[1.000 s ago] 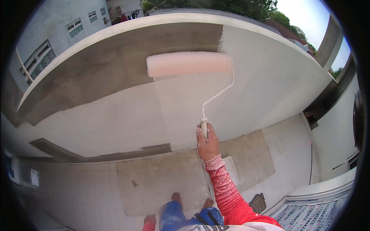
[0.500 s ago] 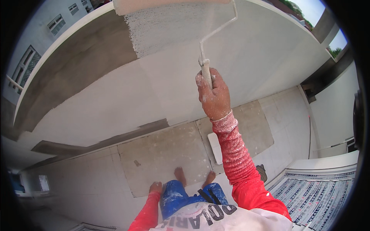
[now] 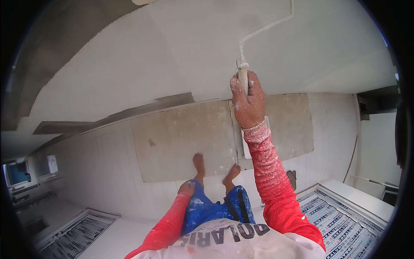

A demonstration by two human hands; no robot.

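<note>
My right hand (image 3: 249, 101) is closed around the handle of a paint roller (image 3: 243, 77), its fingers speckled with white paint. From the handle the bent white frame runs up toward the wall (image 3: 181, 56). Only a pale end of the roller sleeve (image 3: 142, 1) shows at the top edge; the rest is out of view. White paint covers most of the wall, with a bare grey-brown area at the upper left and a bare strip along its foot. My left hand (image 3: 186, 188) rests on my blue shorts at the left thigh and holds nothing visible.
Stained boards (image 3: 185, 138) lie on the floor under my bare feet. A white tray-like piece (image 3: 246, 149) is partly hidden by my right forearm, and dark footwear (image 3: 292, 179) lies beside it. Film-covered panels (image 3: 343, 224) stand at the lower right. A pole (image 3: 374, 181) reaches in at right.
The view has shifted, and the roller sleeve has gone almost wholly beyond the top edge. My right hand sits slightly lower and farther right in the picture, still gripping the handle.
</note>
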